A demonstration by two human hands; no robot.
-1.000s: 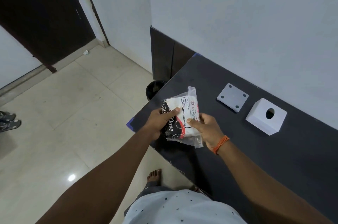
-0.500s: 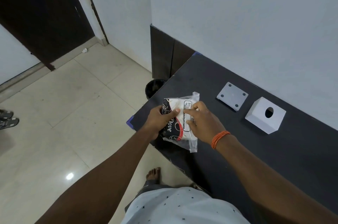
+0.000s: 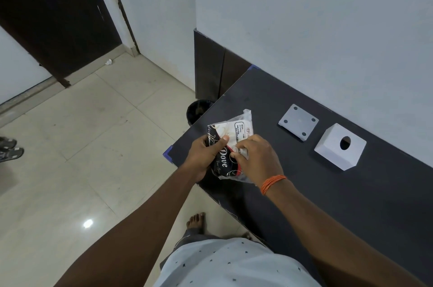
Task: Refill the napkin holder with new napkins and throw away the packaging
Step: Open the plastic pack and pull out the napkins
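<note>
A person grips a sealed napkin packet (image 3: 228, 144) in both hands above the near left corner of a dark counter (image 3: 351, 193). The left hand (image 3: 206, 158) wraps the packet's dark printed left side, thumb pressed across its front; the right hand (image 3: 255, 158), an orange thread band (image 3: 273, 183) at the wrist, pinches the clear plastic at the packet's right edge, fingers closed on the film. The packet sits between the two hands, its white top and crimped seam standing up beyond the fingertips, tilted away from the camera.

Well to the right on the counter, near the wall, the white napkin holder cover (image 3: 339, 149) with a round hole in its top lies beside its flat grey base plate (image 3: 298, 121); the two parts are apart. A black waste bin (image 3: 198, 111) stands on the tiled floor (image 3: 93, 146) just past the counter's left edge, partly hidden by it. A pair of sandals (image 3: 9, 151) rests at the left border.
</note>
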